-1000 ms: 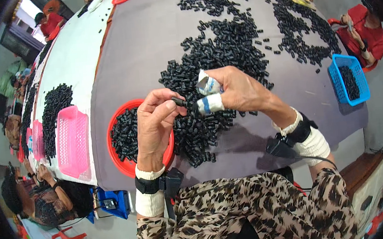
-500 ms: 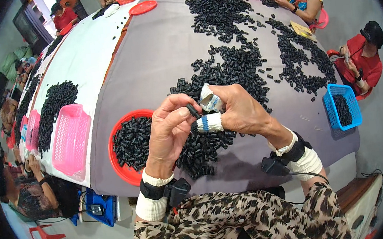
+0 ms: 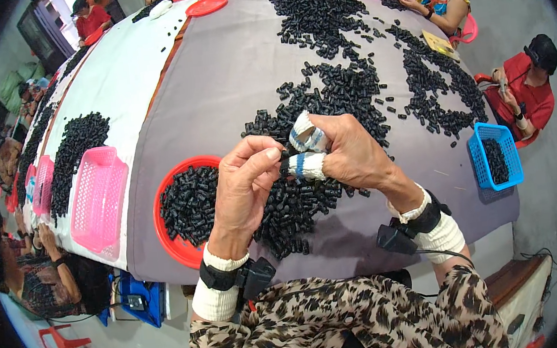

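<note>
Both my hands meet above a heap of small black cylindrical pieces [image 3: 293,223] on the grey cloth. My left hand [image 3: 242,181] is bare-fingered and closed in a pinch, thumb against index finger, on a small black cylindrical piece [image 3: 284,165] that is mostly hidden. Close beside it, my right hand [image 3: 356,149] is curled, with white, blue-striped fabric covers [image 3: 306,165] on thumb and index finger. The covered tips come up to the black piece; what the right fingers hold cannot be made out. White cuffs and black straps with small devices circle both wrists.
A round red basin [image 3: 171,241] of black pieces stands left of my hands. Further left lies a pink basket [image 3: 99,201]; a blue basket [image 3: 520,174] holds pieces at right. More heaps [image 3: 324,18] spread across the table. Co-workers sit around it, one in red [image 3: 532,102] at right.
My left fingertips have tilted and closed in toward the right hand's covered fingers, and the black piece shows less. The whole view has shifted slightly.
</note>
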A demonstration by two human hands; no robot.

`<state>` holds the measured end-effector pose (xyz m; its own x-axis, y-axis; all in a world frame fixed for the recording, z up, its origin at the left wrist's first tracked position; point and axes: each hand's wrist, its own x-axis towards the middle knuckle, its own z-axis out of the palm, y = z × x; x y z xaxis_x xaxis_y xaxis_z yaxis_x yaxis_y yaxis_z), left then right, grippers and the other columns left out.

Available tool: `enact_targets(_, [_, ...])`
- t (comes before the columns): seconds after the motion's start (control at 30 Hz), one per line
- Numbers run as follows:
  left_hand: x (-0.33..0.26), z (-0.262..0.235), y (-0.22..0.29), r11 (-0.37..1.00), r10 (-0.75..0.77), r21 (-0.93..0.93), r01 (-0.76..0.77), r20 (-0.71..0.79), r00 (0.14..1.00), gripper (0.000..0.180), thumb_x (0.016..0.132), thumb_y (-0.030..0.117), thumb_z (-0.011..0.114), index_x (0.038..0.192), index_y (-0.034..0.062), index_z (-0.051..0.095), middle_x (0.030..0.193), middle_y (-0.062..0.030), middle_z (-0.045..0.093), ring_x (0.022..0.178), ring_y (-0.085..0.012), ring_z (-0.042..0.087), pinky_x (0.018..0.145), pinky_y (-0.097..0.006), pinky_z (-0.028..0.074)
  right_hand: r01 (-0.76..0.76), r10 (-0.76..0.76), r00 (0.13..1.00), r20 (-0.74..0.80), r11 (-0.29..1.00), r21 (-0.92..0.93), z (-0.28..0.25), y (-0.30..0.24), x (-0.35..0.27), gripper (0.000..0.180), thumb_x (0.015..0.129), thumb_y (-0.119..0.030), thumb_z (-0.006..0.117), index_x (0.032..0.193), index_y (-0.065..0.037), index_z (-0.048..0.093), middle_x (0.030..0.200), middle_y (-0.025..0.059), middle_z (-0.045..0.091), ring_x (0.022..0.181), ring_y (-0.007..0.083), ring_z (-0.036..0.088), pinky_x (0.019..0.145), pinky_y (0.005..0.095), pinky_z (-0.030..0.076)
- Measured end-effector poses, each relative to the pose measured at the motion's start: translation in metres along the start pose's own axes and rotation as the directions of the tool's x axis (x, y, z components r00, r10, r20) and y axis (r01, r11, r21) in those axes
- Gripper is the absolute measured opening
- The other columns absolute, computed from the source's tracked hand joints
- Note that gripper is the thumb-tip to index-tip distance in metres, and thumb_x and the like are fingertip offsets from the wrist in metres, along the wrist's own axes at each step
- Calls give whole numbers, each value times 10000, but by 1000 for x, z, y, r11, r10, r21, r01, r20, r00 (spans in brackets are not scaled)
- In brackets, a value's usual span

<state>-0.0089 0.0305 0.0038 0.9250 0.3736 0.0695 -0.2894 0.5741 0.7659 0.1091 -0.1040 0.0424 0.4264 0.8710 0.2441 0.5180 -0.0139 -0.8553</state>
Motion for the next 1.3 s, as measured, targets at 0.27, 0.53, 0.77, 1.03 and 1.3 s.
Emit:
enact_targets(0.27, [-1, 4, -4, 997, -77, -4, 77, 20, 997, 132, 800, 15, 600, 929, -10, 586, 890, -72, 604, 736, -139, 596, 688, -289, 525, 53, -52, 999, -17, 997, 63, -8, 0, -3, 228, 735, -155, 690, 839, -10, 548, 629, 20, 570, 528, 34, 469, 467, 226, 388])
enact_targets(0.53, [1, 14, -5, 990, -143, 17, 142, 36, 989, 154, 806, 24, 599, 955, -16, 603, 851, -80, 617, 707, -140, 595, 682, -293, 521, 2, -8, 999, 33, 982, 187, -19, 11, -10, 198, 733, -51, 669, 899, -29, 564, 690, -48, 559, 619, 16, 480, 540, 191, 408])
enact_targets(0.77, [1, 14, -9, 984, -175, 45, 173, 43, 984, 149, 816, 40, 602, 955, -14, 601, 838, -78, 622, 700, -143, 602, 675, -290, 516, 7, -32, 997, 72, 949, 314, -21, 26, -10, 181, 736, -69, 676, 887, -38, 580, 694, -56, 565, 621, 12, 480, 548, 184, 398])
enact_targets(1.03, [1, 12, -12, 983, -182, 2, 183, 71, 981, 161, 822, 38, 605, 976, 0, 579, 841, -82, 623, 716, -154, 611, 671, -289, 520, -16, -9, 997, 73, 942, 336, -20, 26, -9, 163, 748, -81, 669, 883, -32, 592, 687, -54, 566, 603, -3, 474, 522, 170, 379])
enact_targets(1.3, [3, 8, -14, 981, -183, -51, 185, 53, 982, 158, 852, 65, 572, 997, 1, 577, 873, -95, 623, 735, -167, 613, 698, -306, 526, 24, -29, 999, 18, 971, 238, -16, 25, -10, 215, 750, -87, 678, 929, -22, 577, 730, -20, 592, 603, 24, 503, 537, 195, 420])
